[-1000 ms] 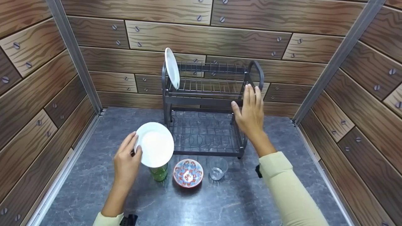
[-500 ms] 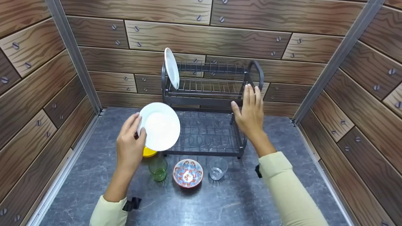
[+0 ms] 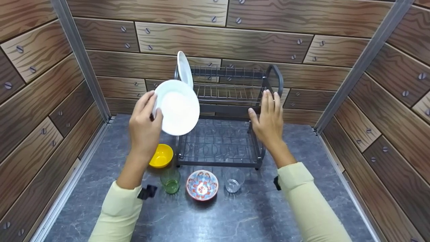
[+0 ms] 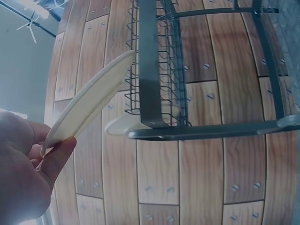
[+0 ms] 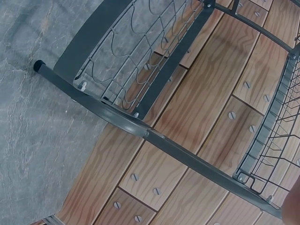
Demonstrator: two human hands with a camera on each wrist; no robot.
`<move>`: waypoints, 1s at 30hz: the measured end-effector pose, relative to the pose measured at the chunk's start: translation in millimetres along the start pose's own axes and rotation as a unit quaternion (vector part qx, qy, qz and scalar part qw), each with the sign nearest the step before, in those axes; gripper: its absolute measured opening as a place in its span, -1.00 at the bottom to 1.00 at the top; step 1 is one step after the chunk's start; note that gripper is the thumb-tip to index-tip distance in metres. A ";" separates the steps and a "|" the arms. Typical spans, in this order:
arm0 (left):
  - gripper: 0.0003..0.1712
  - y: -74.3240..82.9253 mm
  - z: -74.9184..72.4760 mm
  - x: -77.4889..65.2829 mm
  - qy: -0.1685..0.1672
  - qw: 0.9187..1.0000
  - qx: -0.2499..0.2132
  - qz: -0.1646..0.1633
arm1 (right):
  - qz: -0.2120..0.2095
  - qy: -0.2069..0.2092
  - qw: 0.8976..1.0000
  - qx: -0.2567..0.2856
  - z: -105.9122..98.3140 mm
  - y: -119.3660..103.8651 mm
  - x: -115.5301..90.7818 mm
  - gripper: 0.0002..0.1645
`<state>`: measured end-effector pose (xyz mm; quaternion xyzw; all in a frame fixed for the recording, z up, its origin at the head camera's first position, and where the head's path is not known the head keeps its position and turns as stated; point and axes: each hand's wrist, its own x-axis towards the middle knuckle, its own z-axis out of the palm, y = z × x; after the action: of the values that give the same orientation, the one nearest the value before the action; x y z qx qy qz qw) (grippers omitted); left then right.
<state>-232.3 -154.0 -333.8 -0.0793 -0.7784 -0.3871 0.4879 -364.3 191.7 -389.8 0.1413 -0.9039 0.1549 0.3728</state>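
Plate above grey surface, wood-patterned walls

Nearer the person than the left hand and slightly to its right, 1 yellow bowl sits on the grey marbled table, 1 green glass just beyond it towards the person. Sideways between both hands, and nearer the person, stand 1 patterned bowl and 1 clear glass. Around the hands rise 3 wood-patterned walls with 2 metal posts.

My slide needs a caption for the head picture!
The left hand holds a white plate near the dark dish rack.
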 end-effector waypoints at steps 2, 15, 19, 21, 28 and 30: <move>-0.57 2.1 3.4 6.0 0.001 1.000 -0.002 0.003 | 0.000 0.001 1.000 0.000 -0.1 0.0 0.1 -0.10; -0.58 3.1 21.4 42.8 0.054 0.998 0.016 0.026 | -0.002 0.004 1.000 0.005 0.4 1.2 1.1 -0.10; -0.59 5.0 28.1 50.7 0.064 0.997 0.026 0.022 | -0.002 0.002 1.000 0.006 0.2 1.4 0.0 -0.10; -0.59 6.8 32.3 53.8 0.065 0.997 0.027 0.020 | -0.004 0.003 1.000 0.004 -0.2 1.1 -0.8 -0.10; -0.59 14.3 51.6 62.8 0.075 0.996 0.031 0.035 | -0.013 0.013 1.000 0.002 0.2 0.8 -0.9 -0.10; -0.60 14.9 56.3 64.1 0.080 0.995 0.040 0.040 | -0.011 0.010 1.000 0.001 0.4 0.2 -0.8 -0.11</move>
<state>-297.0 -121.8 -286.0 -0.0600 -0.7481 -0.3410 0.5661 -364.1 191.9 -390.7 0.1502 -0.8985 0.1526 0.3833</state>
